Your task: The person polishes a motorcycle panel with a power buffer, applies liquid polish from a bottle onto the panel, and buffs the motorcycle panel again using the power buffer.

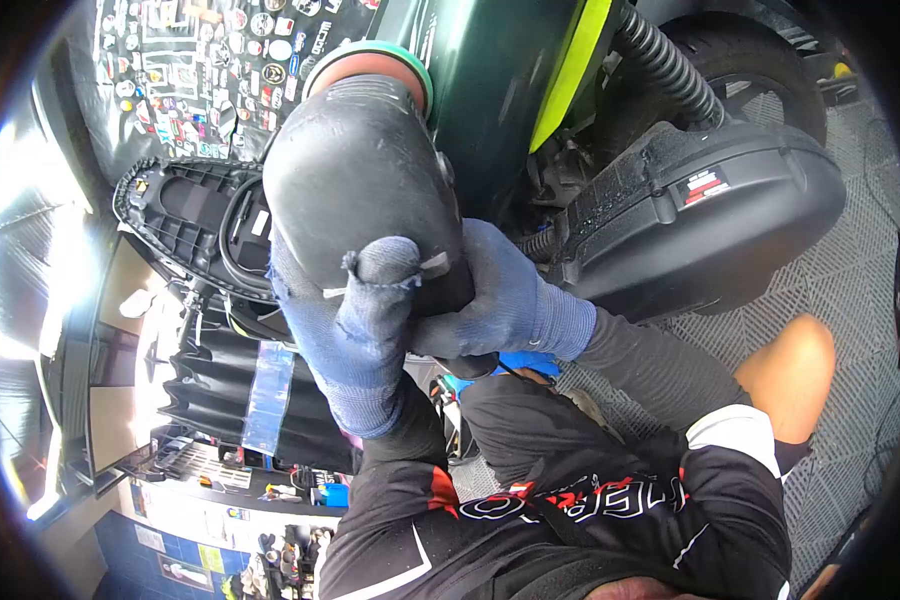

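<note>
Both of my hands wear blue knit gloves and grip a black polisher (355, 180). My left hand (355, 320) is wrapped around its near end, with one finger lying over the top of the housing; that glove is frayed. My right hand (505, 295) closes on the tool's right side, close beside the left. At the far end, the round red and green pad (395, 62) meets or sits right at the glossy dark green body panel (475, 90) of a scooter. The pad's working face is hidden from me.
A yellow-green strip (570, 75) edges the panel. To the right are a shock absorber spring (670, 65), a black engine-side cover (710, 210) and a tyre (760, 60). An upturned seat (185, 205) lies left, near a sticker-covered surface (210, 70). Grey tiled flooring (810, 290) spreads below.
</note>
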The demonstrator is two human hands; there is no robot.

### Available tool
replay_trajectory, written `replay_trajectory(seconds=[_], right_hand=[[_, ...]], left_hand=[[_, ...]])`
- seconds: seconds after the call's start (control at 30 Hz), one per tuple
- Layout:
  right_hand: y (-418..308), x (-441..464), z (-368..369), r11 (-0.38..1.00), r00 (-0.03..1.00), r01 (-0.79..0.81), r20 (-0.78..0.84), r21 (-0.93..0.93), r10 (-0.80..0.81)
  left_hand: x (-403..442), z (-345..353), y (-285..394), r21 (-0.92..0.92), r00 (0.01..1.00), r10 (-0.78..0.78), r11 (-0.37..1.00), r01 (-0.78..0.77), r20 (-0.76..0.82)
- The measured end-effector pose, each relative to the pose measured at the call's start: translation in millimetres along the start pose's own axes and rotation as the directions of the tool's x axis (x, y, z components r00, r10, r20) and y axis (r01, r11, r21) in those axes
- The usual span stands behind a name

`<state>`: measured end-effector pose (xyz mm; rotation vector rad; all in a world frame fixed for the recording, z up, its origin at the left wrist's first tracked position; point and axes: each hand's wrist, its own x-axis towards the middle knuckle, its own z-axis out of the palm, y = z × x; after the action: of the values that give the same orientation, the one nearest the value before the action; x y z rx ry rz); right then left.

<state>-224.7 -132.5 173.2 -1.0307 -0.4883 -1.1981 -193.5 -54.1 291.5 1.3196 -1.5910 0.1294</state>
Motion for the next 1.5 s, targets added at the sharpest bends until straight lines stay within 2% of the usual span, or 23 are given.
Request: replay_trajectory(seconds=[0.07, 0.13, 0.3, 0.37, 0.43, 0.5, 0.53, 0.63, 0.67, 0.7, 0.77, 0.8, 0.83, 0.87, 0.9, 0.93, 0.97, 1.1, 1.17, 1.23, 1.33, 1.4, 1.5], right_hand=[[-2, 4, 0, 0.999, 0.999, 0.039, -0.004, 0.001, -0.039], [-6, 7, 2, 0.968, 1.0, 0.008, -0.004, 0.249, -0.007], [-22, 17, -3, 0.96, 0.992, 0.127, -0.044, 0.25, -0.12], [-29, 21, -4, 0.948, 0.99, 0.138, -0.048, 0.288, -0.129], [-34, 28, -5, 0.923, 0.971, 0.24, -0.082, 0.3, -0.225], [-43, 33, -9, 0.926, 0.956, 0.291, -0.101, 0.239, -0.275], [-49, 36, -11, 0.927, 0.942, 0.331, -0.114, 0.176, -0.315], [-65, 41, -18, 0.947, 0.956, 0.287, -0.104, 0.147, -0.273], [-73, 40, -19, 0.947, 0.957, 0.285, -0.105, 0.151, -0.272], [-83, 38, -20, 0.957, 0.97, 0.233, -0.103, 0.17, -0.218], [-83, 37, -19, 0.966, 0.983, 0.173, -0.097, 0.191, -0.156], [-75, 37, -17, 0.97, 0.983, 0.169, -0.103, 0.176, -0.153], [-65, 38, -15, 0.973, 0.983, 0.163, -0.108, 0.16, -0.147], [-55, 37, -9, 0.976, 0.985, 0.151, -0.103, 0.16, -0.135], [-42, 35, -2, 0.959, 0.981, 0.182, -0.107, 0.217, -0.162], [-31, 32, 5, 0.938, 0.975, 0.213, -0.115, 0.274, -0.188], [-21, 27, 9, 0.941, 0.978, 0.2, -0.115, 0.274, -0.175], [16, 7, 11, 0.989, 0.994, 0.09, -0.065, 0.121, -0.083], [31, -2, 11, 0.997, 0.998, 0.066, -0.004, 0.043, -0.066], [56, -6, 10, 0.998, 0.999, 0.038, 0.027, 0.051, -0.039], [71, -11, 10, 0.994, 0.995, 0.095, 0.045, -0.062, -0.093], [75, -9, 10, 0.955, 0.976, 0.217, 0.064, -0.201, -0.208], [65, -4, 6, 0.964, 0.988, 0.152, 0.044, -0.219, -0.146]], left_hand=[[3, 6, 8, 0.019, 1.0, 0.004, 1.0, -0.004, 0.003], [9, 10, 14, 0.031, 1.0, 0.016, 0.999, -0.016, 0.005], [23, 23, 30, 0.167, 0.991, 0.135, 0.976, -0.136, 0.019], [38, 21, 42, 0.272, 0.976, 0.12, 0.947, -0.168, 0.183], [52, 19, 39, 0.223, 0.975, 0.105, 0.963, -0.149, 0.197], [65, 28, 46, 0.393, 0.921, 0.275, 0.842, -0.37, 0.277], [64, 35, 52, 0.218, 0.927, 0.235, 0.927, -0.304, 0.292], [80, 38, 61, 0.247, 0.902, 0.27, 0.899, -0.361, 0.337], [88, 40, 55, 0.125, 0.915, 0.239, 0.948, -0.292, 0.326], [95, 39, 54, 0.128, 0.915, 0.235, 0.949, -0.289, 0.327], [104, 32, 52, 0.317, 0.755, 0.447, 0.714, -0.624, 0.48], [103, 26, 45, 0.094, 0.884, 0.266, 0.942, -0.324, 0.385], [104, 12, 33, 0.096, 0.89, 0.259, 0.944, -0.315, 0.376], [105, -7, 19, 0.31, 0.716, 0.497, 0.668, -0.677, 0.491], [99, -9, 21, 0.422, 0.463, 0.601, 0.221, -0.879, 0.651], [76, -14, 25, 0.604, 0.818, 0.336, 0.555, -0.572, 0.466], [53, 3, 34, 0.381, 0.944, 0.185, 0.88, -0.283, 0.274], [20, -25, -8, 0.152, 0.965, 0.105, 0.978, -0.145, 0.241], [3, -34, -23, 0.145, 0.968, 0.114, 0.978, -0.149, 0.225], [-16, -53, -49, 0.288, 0.981, 0.147, 0.941, -0.179, 0.129], [-36, -72, -80, 0.287, 0.99, 0.115, 0.948, -0.134, 0.084], [-39, -73, -88, 0.161, 0.995, 0.092, 0.982, -0.098, 0.039], [-24, -70, -73, 0.257, 0.987, 0.129, 0.955, -0.149, 0.095]])
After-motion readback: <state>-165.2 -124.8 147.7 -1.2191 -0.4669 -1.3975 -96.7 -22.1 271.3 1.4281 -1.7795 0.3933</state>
